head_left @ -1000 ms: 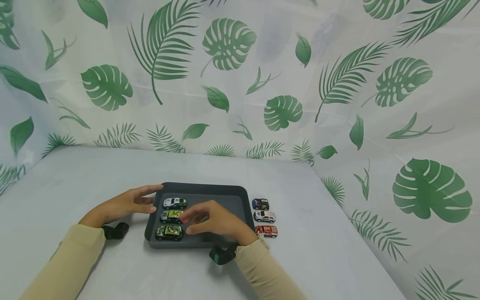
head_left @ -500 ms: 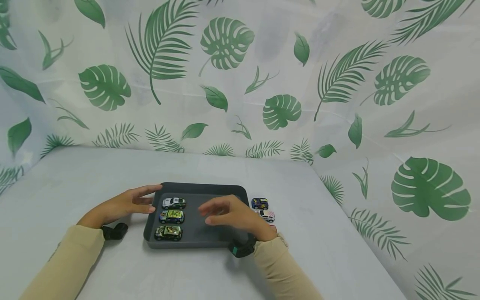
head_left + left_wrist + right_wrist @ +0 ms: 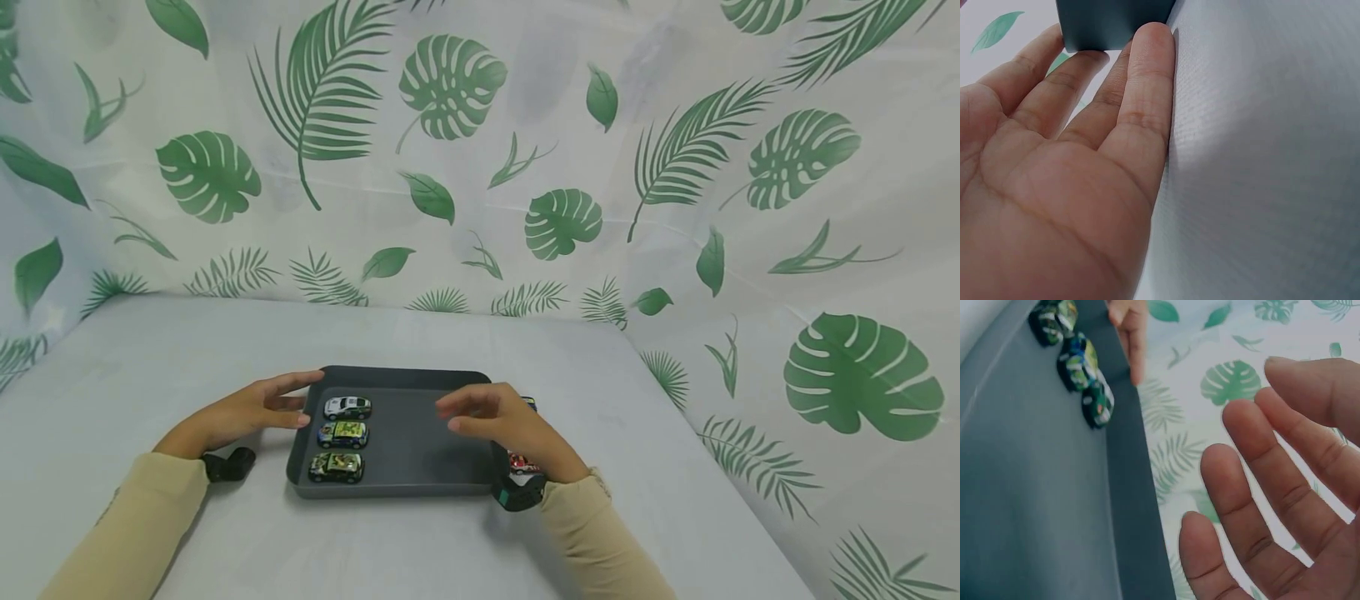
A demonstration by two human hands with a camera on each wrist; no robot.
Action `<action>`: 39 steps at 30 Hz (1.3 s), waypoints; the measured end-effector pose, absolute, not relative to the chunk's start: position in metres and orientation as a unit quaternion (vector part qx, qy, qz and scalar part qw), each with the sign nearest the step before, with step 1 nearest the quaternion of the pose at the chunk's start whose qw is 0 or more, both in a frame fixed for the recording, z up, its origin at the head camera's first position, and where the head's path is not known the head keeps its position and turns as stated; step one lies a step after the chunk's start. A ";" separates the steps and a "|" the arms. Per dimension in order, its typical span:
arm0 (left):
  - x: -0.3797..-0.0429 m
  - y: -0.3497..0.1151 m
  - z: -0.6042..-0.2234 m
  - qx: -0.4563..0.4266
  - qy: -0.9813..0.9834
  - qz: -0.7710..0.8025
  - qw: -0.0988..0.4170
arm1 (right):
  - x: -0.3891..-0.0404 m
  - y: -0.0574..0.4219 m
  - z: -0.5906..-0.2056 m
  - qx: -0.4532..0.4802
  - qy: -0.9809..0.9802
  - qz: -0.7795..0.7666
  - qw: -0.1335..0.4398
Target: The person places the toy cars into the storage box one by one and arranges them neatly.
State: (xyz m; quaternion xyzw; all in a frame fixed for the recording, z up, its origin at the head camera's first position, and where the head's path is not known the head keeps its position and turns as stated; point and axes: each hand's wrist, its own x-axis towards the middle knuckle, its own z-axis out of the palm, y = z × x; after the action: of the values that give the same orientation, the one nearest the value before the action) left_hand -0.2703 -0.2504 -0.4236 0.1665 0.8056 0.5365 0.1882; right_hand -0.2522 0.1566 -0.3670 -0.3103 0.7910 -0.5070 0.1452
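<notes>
Three small, glossy, multicoloured toy cars (image 3: 342, 434) stand at nine o'clock inside the dark-grey rectangular tray (image 3: 412, 450). Judged light, rigid, prone to roll; best pinched across both flanks. Left hand (image 3: 243, 410), fingers extended, touches the tray's nine-to-ten-o'clock edge; right hand (image 3: 519, 427), relaxed, holding nothing, hovers at three o'clock.

Right hand (image 3: 516, 426) partly hides a seemingly red car (image 3: 521, 462).

Place judged to be a screened-off recording corner; whether home or lab cannot be told | pale bench (image 3: 667, 475) enclosed at back and both sides | creased white sheeting (image 3: 480, 179) printed with green leaves (image 3: 862, 383) | black wrist cameras (image 3: 228, 465) worn
</notes>
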 end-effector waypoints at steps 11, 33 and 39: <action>-0.269 -0.251 -0.423 0.167 0.807 0.533 0.191 | -0.257 0.186 -0.365 -0.300 0.795 -0.518 0.094; -0.269 -0.252 -0.427 0.176 0.809 0.529 0.185 | -0.286 0.229 -0.370 -0.232 0.834 -0.500 0.038; -0.269 -0.251 -0.427 0.179 0.811 0.527 0.183 | -0.294 0.237 -0.378 -0.202 0.851 -0.485 0.019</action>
State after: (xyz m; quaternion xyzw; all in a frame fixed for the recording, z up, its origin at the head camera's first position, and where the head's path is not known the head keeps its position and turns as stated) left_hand -0.2687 -0.2511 -0.4266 0.1792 0.8106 0.5266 0.1832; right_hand -0.2941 0.2370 -0.3780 -0.2019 0.8507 -0.4848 0.0194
